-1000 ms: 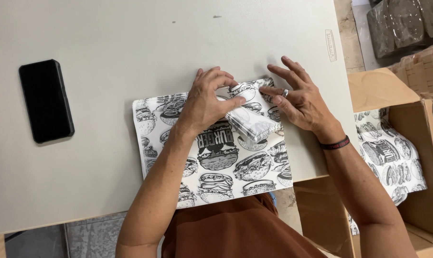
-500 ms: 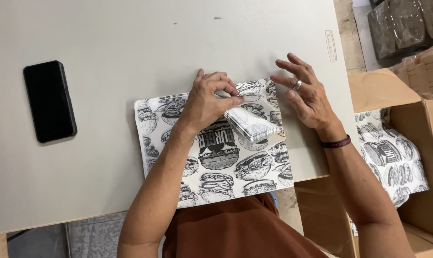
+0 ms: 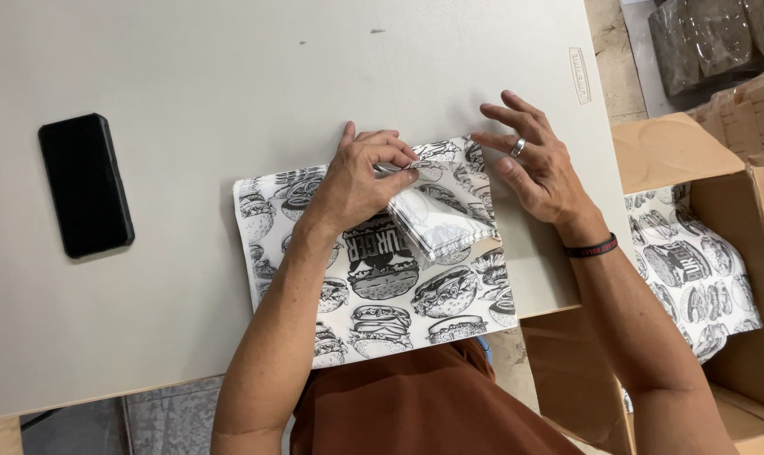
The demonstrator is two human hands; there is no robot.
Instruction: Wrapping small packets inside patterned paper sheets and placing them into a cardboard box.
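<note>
Fingers of the left hand are curling together and pinching the upper corner of a small folded packet, pressing it down onto the printed sheet that is lying flat near the table's front edge, its near end hanging slightly over. That packet is looking thin, light and soft, like folded paper or film, so it is probably creasing easily and springing open unless held at the fold; a pinch at a corner or along the folded edge seems the safest hold, since the flat face is likely sliding on the glossy sheet. Just beside it, the right hand is hovering with fingers spread apart and holding nothing, a ring showing on one finger and a dark band on the wrist. Farther right, a cardboard box is holding more printed sheets. Far left on the table, well apart, a black phone is lying face up.
</note>
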